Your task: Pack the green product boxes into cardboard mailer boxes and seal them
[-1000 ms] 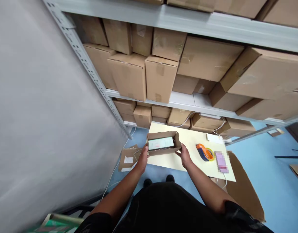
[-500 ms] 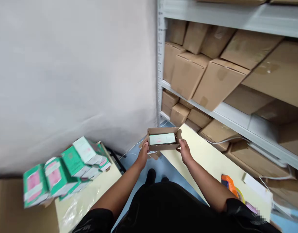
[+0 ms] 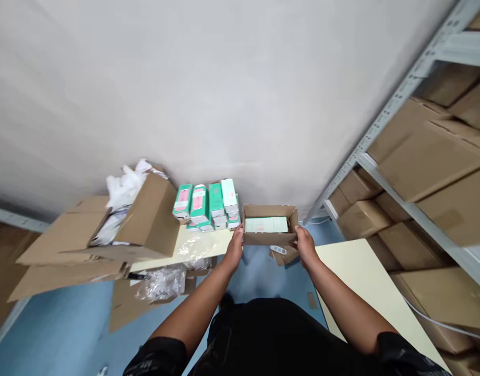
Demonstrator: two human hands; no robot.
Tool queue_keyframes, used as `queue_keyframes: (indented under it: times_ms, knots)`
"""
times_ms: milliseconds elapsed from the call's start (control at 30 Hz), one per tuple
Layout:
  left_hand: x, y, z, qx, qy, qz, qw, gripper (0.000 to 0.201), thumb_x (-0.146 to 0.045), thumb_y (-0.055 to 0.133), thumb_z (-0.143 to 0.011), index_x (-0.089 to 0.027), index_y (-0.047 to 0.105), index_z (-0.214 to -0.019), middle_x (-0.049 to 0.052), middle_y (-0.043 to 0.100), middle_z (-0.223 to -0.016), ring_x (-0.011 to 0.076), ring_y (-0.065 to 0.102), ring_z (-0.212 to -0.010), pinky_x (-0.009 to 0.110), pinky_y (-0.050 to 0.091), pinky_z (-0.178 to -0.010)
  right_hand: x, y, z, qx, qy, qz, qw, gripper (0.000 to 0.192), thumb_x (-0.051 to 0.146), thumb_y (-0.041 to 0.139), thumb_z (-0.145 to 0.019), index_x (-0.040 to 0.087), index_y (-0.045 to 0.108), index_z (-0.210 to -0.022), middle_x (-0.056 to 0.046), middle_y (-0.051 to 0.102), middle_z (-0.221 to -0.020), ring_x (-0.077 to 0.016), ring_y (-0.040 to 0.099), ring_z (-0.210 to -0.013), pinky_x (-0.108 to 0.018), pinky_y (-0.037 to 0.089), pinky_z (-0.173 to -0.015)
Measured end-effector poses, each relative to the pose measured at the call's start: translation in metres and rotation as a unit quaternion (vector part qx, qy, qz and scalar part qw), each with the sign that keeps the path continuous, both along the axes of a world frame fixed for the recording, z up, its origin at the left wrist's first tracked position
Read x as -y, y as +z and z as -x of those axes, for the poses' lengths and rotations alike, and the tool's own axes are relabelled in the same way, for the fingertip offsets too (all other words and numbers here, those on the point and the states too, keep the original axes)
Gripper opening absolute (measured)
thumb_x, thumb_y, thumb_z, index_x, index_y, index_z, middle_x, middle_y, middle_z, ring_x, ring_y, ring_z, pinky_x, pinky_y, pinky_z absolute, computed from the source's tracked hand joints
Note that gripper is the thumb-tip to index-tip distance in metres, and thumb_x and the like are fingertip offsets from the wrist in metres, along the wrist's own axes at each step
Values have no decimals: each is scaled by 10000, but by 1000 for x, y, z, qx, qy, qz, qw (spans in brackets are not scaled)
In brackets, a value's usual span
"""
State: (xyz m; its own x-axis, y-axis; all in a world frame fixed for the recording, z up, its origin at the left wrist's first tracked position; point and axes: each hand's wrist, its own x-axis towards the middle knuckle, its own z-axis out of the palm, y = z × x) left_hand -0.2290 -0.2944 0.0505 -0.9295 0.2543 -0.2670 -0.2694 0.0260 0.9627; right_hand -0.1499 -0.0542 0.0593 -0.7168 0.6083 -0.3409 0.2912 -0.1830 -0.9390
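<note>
I hold a small open cardboard box (image 3: 269,238) in front of me, above the blue floor. My left hand (image 3: 235,249) grips its left end and my right hand (image 3: 304,246) grips its right end. A pale green flat pack (image 3: 266,224) lies inside the box. Just left of the box, a stack of green and white packs (image 3: 206,205) stands on a cream table (image 3: 187,244).
A large open carton (image 3: 144,219) with white plastic bags lies on flattened cardboard at the left. A second cream table (image 3: 365,284) is at the right. Metal shelving (image 3: 396,99) full of brown cartons runs along the right. A grey wall is ahead.
I have turned left with the box held in both hands, away from the table with the tape dispenser. The stack of green packs and the large carton have come into view.
</note>
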Motion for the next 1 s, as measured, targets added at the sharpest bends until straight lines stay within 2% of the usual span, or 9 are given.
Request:
queue_keyframes:
  times_ms: [133,267,400,567,733,1000]
  knots:
    - [61,10,8,-5,39,-14,999,637,-653,375,-995,-267,552,-1470,97,603,-1493,320,537,-1377,498,485,-1072,57,9,25,8,58,29,998,351,526,601,-786,271,683,-1013,-21,712,-1002,-246,649,-964,-325,583,-693]
    - [124,17,19,-2,55,-14,998,633,-651,360,-1002,-275,540,-1478,82,571,-1538,321,508,-1417,505,462,-1107,117,21,43,20,83,45,995,360,543,621,-774,272,692,-999,-27,717,-1026,-254,644,-995,-325,586,-685]
    - [184,20,32,0,51,-7,999,634,-654,360,-1003,-302,520,-1505,67,519,-1591,330,454,-1469,543,423,-1145,174,27,61,30,82,47,995,426,601,660,-762,268,702,-1024,-34,717,-1046,-258,642,-997,-321,582,-670]
    - [244,15,52,-33,54,-2,998,688,-690,429,-977,-264,546,-1504,97,492,-1611,343,437,-1486,533,401,-1174,228,21,82,26,26,43,998,359,545,583,-794,243,690,-956,-21,697,-867,-236,648,-863,-321,588,-644]
    - [282,6,68,-57,51,9,997,666,-693,502,-961,-267,588,-1466,109,530,-1579,333,441,-1489,523,332,-1226,261,15,93,9,21,57,998,383,541,513,-821,227,678,-967,-19,700,-815,-217,664,-795,-307,588,-611]
    - [307,10,76,-70,62,8,996,650,-707,455,-975,-287,607,-1448,88,577,-1537,346,494,-1440,509,374,-1203,289,29,105,3,28,51,998,403,499,458,-849,227,703,-1017,-40,743,-935,-215,675,-834,-300,589,-621]
